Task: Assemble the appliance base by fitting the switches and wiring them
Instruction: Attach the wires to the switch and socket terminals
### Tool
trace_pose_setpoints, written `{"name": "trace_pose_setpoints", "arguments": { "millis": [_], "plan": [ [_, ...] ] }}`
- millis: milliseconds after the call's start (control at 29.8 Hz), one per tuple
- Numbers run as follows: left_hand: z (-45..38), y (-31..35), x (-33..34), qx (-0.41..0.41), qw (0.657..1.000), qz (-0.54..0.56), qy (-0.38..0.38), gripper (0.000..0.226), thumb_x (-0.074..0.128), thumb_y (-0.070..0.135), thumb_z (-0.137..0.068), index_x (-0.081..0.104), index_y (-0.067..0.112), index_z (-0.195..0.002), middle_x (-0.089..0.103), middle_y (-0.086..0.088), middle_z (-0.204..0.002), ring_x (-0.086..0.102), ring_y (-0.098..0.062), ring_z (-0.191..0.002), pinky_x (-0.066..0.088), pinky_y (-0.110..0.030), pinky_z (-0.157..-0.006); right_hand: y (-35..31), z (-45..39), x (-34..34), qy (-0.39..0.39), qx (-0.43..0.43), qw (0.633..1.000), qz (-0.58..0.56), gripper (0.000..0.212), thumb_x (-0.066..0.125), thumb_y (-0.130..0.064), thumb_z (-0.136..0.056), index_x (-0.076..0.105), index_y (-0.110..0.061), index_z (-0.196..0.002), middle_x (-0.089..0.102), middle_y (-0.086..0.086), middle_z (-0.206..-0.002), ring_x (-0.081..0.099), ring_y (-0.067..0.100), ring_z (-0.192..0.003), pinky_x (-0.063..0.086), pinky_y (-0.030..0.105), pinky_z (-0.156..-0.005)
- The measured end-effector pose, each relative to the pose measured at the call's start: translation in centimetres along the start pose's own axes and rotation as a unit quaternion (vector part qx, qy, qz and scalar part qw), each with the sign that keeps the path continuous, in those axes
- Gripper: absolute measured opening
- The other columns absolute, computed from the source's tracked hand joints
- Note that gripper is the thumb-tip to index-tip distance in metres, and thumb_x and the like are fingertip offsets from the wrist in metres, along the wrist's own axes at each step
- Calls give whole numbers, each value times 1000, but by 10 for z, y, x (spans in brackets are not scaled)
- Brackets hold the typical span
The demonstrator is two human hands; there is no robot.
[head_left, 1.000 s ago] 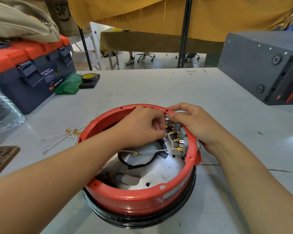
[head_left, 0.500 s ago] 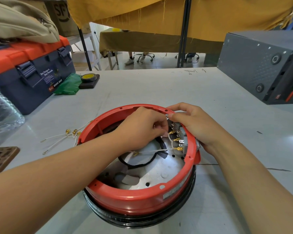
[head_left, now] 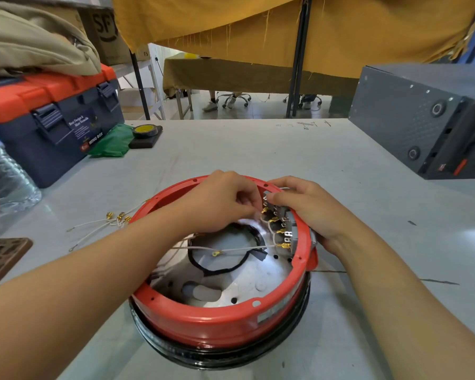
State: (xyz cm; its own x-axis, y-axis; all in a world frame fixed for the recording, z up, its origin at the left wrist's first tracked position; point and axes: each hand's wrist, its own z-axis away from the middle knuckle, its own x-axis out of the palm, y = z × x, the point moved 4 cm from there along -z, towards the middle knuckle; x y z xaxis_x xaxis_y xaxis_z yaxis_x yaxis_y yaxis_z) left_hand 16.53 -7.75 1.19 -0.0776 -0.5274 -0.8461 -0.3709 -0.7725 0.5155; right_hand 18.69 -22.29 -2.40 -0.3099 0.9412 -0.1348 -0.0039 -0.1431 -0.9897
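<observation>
Centrally on the grey worktop [head_left: 258, 149] sits the red appliance base [head_left: 222, 319], open side up, resting on a black lower ring [head_left: 231, 357]. The switch block [head_left: 284, 223] is mounted against the inner wall at the right of the base, with brass spade terminals [head_left: 281, 246] and white wires [head_left: 269, 229] attached along it.

The left hand [head_left: 217, 204] reaches into the base from the left; its grip is closed, thumb and forefinger pinching what appears to be a wire connector at the uppermost terminal, though the fingers hide the part itself. The right hand [head_left: 307, 207] lies over the rim, fingers curled on the top of the switch block and thumb outside the wall, gripping it.

A white lead with a ring terminal [head_left: 217, 253] runs across the interior above a black cable loop [head_left: 225, 267].

Spare white wires with brass ends [head_left: 104, 223] lie on the worktop just left of the base. A blue and orange toolbox [head_left: 52, 119], a green cloth [head_left: 113, 144], a tape roll [head_left: 146, 131] and a grey metal housing [head_left: 422, 113] stand further back.
</observation>
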Motion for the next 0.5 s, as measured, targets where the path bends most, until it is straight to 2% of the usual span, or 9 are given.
{"name": "trace_pose_setpoints", "arguments": {
  "millis": [134, 268, 402, 503],
  "plan": [
    [5, -4, -22, -26, 998, 50, 11, 8, 73, 15, -79, 72, 24, -80, 66, 11, -70, 56, 7, -61, 43, -6, -62, 1, 2, 1, -21, 17, 999, -22, 22, 63, -7, -84, 67, -15, -103, 72, 10, -97, 68, 21, -80, 54, 37, -81],
    [26, -23, -46, -47, 992, 87, 79, 9, 71, 18, -81, 72, 28, -80, 70, 13, -75, 60, 6, -66, 42, -3, -62, 2, 3, 3, -38, 34, 996, -72, 27, 60, -1, -83, 67, -15, -104, 70, 9, -91, 67, 22, -76, 55, 37, -75],
    [56, -60, -63, -111, 963, 140, 202, 13, 68, 17, -83, 72, 29, -79, 70, 15, -79, 60, 6, -71, 44, -13, -67, 2, 2, 3, -1, 21, 997, -79, 28, 57, 2, -82, 70, -18, -96, 71, 6, -79, 67, 17, -65, 54, 26, -58],
    [79, -95, -70, -173, 940, 172, 238, 19, 65, 12, -86, 72, 27, -79, 71, 4, -86, 63, -9, -82, 47, -23, -78, 1, 2, 1, 20, 12, 997, -77, 29, 58, 3, -81, 71, -18, -95, 71, 6, -78, 68, 17, -64, 53, 27, -57]
  ]
}}
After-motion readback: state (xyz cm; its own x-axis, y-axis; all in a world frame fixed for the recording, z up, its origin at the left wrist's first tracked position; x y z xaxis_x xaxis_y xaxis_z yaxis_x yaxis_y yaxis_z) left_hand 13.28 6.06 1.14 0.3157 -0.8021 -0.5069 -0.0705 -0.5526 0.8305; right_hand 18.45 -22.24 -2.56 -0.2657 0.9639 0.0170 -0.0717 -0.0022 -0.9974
